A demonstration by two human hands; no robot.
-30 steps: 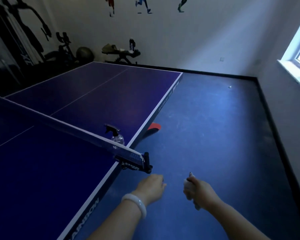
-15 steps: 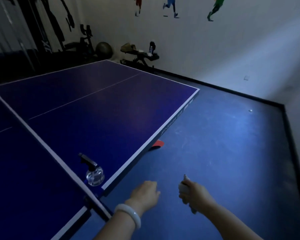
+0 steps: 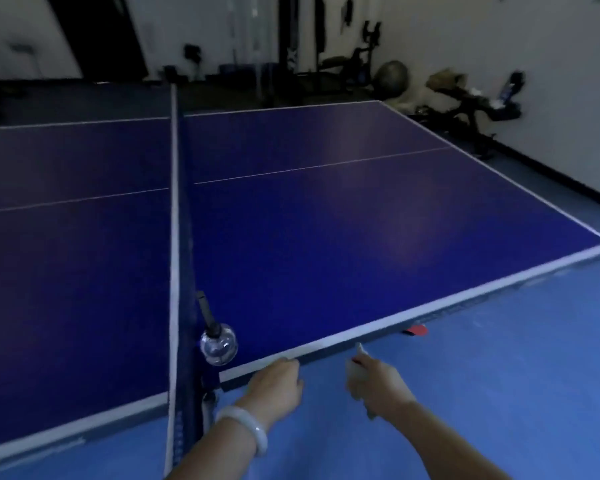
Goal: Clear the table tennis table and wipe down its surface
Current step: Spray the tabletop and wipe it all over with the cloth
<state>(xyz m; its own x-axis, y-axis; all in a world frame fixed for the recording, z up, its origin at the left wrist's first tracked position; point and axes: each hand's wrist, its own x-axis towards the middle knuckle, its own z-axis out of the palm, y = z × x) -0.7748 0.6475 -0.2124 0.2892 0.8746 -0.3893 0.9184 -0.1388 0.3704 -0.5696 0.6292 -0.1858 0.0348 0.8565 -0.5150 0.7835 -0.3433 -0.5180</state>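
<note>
The dark blue table tennis table [image 3: 326, 209] fills the view, with its net [image 3: 179, 237] running away from me. A clear spray bottle [image 3: 218, 342] with a black trigger head stands on the table by the net, near the front edge. My left hand [image 3: 274, 386], a pale bangle on its wrist, hovers with curled fingers at the table's white front edge, holding nothing. My right hand [image 3: 374, 384] grips a small pale cloth [image 3: 355, 367] just off the edge, over the floor.
A red paddle [image 3: 415, 330] pokes out from under the table's front edge. The floor [image 3: 499, 393] is blue. Exercise gear, a ball [image 3: 392, 76] and a bench [image 3: 471, 105] stand along the far wall.
My view has swung left, so the net now runs straight away from me. Both hands have come closer to the table's front edge. The bottle has not moved.
</note>
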